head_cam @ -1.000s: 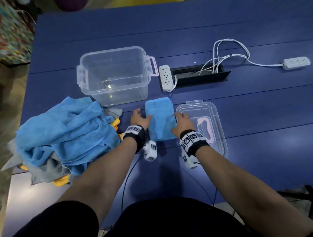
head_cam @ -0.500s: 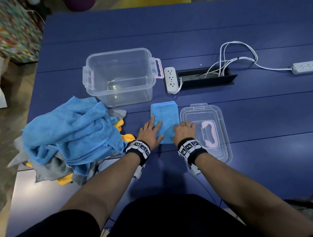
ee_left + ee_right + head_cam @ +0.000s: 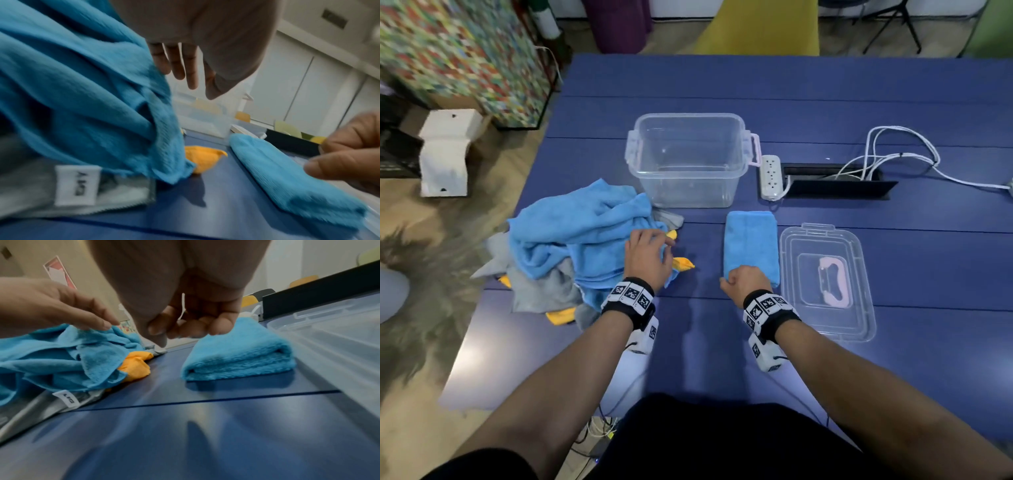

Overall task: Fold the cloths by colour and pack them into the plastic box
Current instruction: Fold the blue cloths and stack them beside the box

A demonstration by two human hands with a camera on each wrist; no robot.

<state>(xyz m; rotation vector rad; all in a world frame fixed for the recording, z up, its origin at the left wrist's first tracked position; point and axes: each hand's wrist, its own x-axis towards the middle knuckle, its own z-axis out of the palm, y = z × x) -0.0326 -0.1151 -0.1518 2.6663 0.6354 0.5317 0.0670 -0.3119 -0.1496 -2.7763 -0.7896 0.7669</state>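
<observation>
A folded blue cloth (image 3: 751, 240) (image 3: 240, 356) (image 3: 277, 175) lies on the blue table in front of the empty clear plastic box (image 3: 688, 192). My right hand (image 3: 743, 284) (image 3: 193, 327) hovers at the cloth's near end. Its fingers are curled and hold nothing. A loose pile of blue cloths (image 3: 578, 233) (image 3: 82, 97) (image 3: 61, 356) lies to the left, with grey cloth (image 3: 541, 291) and yellow cloth (image 3: 683, 263) (image 3: 135, 368) under it. My left hand (image 3: 650, 251) (image 3: 61, 305) rests on the pile's right edge with straight fingers (image 3: 185, 69).
The box lid (image 3: 859, 274) (image 3: 339, 345) lies flat just right of the folded cloth. A white power strip (image 3: 770, 176), a black cable slot (image 3: 835, 186) and white cables (image 3: 893, 150) sit to the right of the box. The table's left edge runs beside the pile.
My left hand has left the folded cloth and moved left onto the pile. My right hand has drawn back to the cloth's near end and curled.
</observation>
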